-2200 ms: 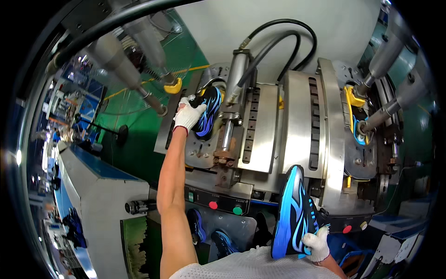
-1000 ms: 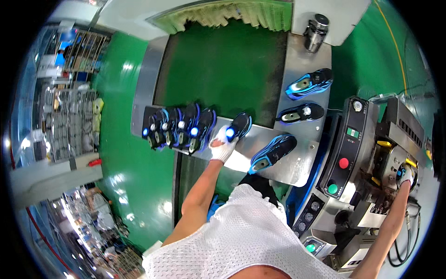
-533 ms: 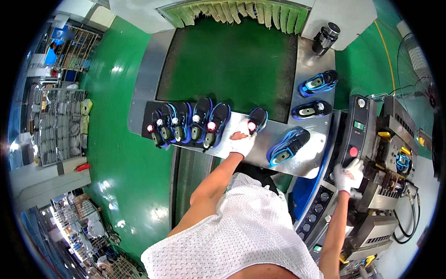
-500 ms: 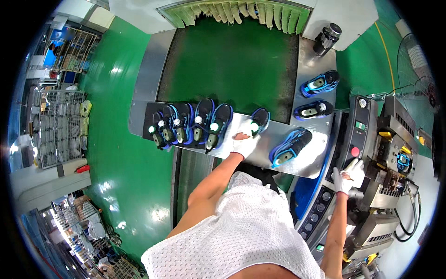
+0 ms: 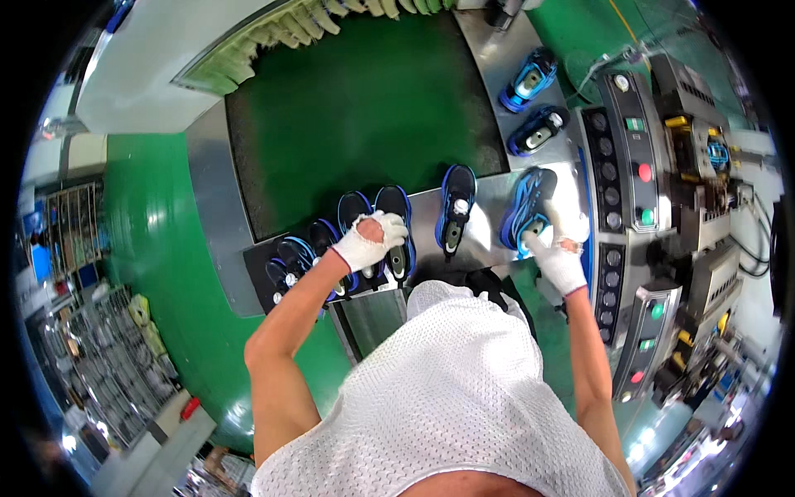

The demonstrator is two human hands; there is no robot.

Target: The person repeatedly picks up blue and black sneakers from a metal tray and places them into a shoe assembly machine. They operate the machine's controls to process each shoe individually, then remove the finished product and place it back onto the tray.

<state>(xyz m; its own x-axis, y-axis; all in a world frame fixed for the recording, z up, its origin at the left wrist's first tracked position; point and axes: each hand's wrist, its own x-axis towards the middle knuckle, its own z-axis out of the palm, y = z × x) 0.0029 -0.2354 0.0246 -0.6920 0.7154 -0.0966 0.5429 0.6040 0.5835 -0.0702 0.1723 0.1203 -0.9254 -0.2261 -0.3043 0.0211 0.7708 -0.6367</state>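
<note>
My left hand (image 5: 370, 240), in a white glove with a bare palm patch, is closed over the collar of a black-and-blue sneaker (image 5: 392, 201) in the row at the left. Its fingertips cover part of that shoe's opening. My right hand (image 5: 560, 253), gloved likewise, is at the heel of a blue-laced sneaker (image 5: 530, 199), thumb and fingers apart. Between the hands stands another sneaker (image 5: 456, 207) with a white round knob in its opening. More sneakers (image 5: 296, 253) line up left of my left hand, partly hidden by my forearm.
The metal shelf (image 5: 424, 224) borders a green conveyor belt (image 5: 356, 108), which runs under a fringed curtain (image 5: 273, 41). Two sneakers (image 5: 530, 81) lie on the right-hand ledge. A machine panel with a red button (image 5: 644, 172) stands close on my right.
My view has turned and shifted. My left hand moved from the separate sneaker to the row at the left. My right hand left the machine controls and came to the blue-laced sneaker.
</note>
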